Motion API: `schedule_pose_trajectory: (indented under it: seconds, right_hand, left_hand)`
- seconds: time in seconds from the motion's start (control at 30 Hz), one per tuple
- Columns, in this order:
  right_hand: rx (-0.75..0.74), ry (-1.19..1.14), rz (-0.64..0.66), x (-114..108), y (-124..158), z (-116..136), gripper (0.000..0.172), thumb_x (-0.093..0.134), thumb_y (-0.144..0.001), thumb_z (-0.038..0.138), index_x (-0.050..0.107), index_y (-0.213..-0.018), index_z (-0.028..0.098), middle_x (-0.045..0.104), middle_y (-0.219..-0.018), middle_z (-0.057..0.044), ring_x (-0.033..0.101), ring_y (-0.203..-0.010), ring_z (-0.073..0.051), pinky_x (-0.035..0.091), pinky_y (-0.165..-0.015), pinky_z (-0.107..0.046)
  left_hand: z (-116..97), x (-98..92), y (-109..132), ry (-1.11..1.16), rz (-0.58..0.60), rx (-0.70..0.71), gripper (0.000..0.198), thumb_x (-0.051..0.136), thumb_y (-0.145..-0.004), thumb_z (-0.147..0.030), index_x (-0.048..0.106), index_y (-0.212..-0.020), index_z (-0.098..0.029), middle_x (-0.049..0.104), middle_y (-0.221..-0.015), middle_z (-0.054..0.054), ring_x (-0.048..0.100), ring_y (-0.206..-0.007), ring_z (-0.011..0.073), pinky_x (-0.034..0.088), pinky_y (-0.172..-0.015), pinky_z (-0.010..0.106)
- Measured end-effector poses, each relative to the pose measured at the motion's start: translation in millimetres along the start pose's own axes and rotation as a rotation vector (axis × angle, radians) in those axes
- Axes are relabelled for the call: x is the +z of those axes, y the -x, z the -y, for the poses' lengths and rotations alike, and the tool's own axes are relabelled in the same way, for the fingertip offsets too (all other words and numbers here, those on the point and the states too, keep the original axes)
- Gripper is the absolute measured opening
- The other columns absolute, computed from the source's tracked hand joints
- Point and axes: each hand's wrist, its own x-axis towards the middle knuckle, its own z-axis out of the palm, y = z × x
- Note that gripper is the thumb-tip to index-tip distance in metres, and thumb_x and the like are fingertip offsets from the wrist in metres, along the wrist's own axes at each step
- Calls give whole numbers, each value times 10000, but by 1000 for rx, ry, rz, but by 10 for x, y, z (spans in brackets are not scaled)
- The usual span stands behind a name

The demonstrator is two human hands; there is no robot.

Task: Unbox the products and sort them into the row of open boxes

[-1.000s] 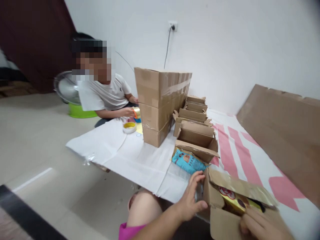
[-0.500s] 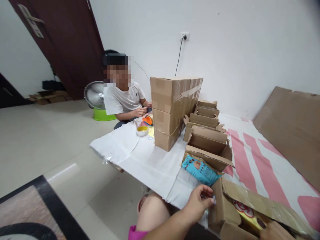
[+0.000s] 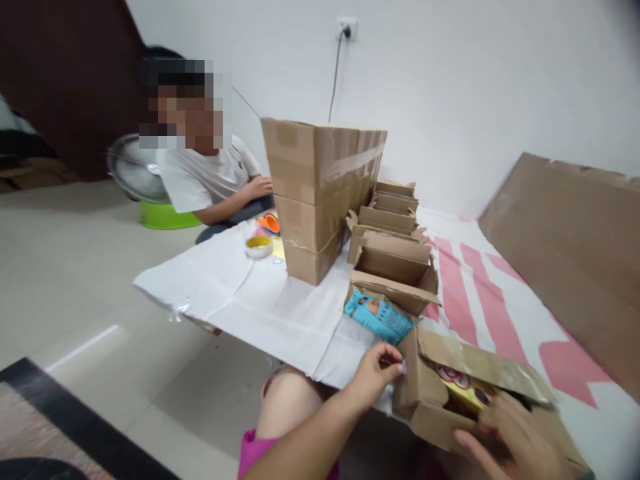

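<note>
An open cardboard box [image 3: 407, 377] lies at the near right table edge, with a yellow packet [image 3: 467, 390] bearing a red and white logo inside it. My left hand [image 3: 377, 373] is at the box's left end, fingers curled and thumb near the index finger in a pinch; a small pale spot shows at the thumb tip, too small to name. My right hand [image 3: 523, 437] is over the front of the box, its thumb outside the front flap and its bent fingers at the opening, gripping the flap. A blue packet [image 3: 380, 317] leans just beyond the box's left end.
Several open cardboard boxes [image 3: 395, 267] stand in a row behind the blue packet. Left of them rises a stack of taped boxes [image 3: 300, 200]. A tape roll [image 3: 259, 247] and an orange tape dispenser [image 3: 270, 223] lie near a seated person [image 3: 200, 173]. A cardboard sheet [image 3: 575, 247] leans at right.
The view has shifted, so everything sits farther left and higher. My right hand has come back from inside the box to its front flap. The other person's hands have drawn together behind the stack.
</note>
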Motion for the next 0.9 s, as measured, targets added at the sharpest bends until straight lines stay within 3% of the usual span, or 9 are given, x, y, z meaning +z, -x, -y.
schedule_pose_trajectory:
  seconds: [0.27,0.8,0.9]
  right_hand:
    - [104,-9,114,-79,-39,94,251,648,-845,295,449,-719,210,469,-644,11,452,-616,-146,350,-571,-278]
    - [112,-15,135,-85,-43,90,229,646,-840,282,463,-723,210,469,-652,12,438,-632,-150,332,-593,-286]
    - [129,-9,137,-85,-48,109,220,637,-845,281,467,-726,208,479,-666,6,444,-648,-153,337,-602,-286]
  left_hand:
    - [-65,5,25,49,20,-7,365,811,-559,-360,541,-714,-170,532,-678,-36,462,-646,101,349,-641,225]
    - [-83,13,55,67,25,53,295,751,-620,-310,493,-675,-179,543,-710,-24,491,-682,109,393,-677,229]
    - [-108,-16,53,97,-21,96,300,755,-625,-306,487,-670,-179,550,-708,-23,506,-686,109,405,-676,226]
